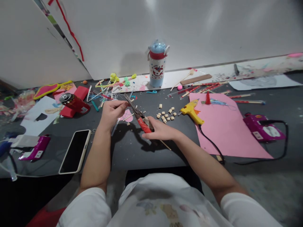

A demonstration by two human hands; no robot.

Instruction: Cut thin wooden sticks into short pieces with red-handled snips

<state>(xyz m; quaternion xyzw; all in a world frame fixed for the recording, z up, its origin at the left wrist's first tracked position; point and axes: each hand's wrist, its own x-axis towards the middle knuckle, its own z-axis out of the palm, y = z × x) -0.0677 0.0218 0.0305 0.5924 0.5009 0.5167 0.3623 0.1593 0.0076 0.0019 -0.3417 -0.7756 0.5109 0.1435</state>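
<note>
My right hand (159, 128) is wrapped around red-handled pliers (142, 122), whose long metal jaws point up and to the left. The fingers of my left hand (113, 113) are pinched together beside the jaws; what they hold is too small to make out. Below the jaws lies a pink paper piece (128, 116) with thin lines across it. A thin wooden stick (165, 145) sticks out under my right hand. Several small bundles of short wooden pieces (168, 118) are scattered to the right of the pliers.
A yellow glue gun (192, 112) rests on pink paper (220, 132), its cord trailing forward. At the back stands a bottle (157, 67). On the left are a phone (75, 152), a tilted red can (75, 103) and a purple power strip (38, 148); another purple one (265, 127) lies far right.
</note>
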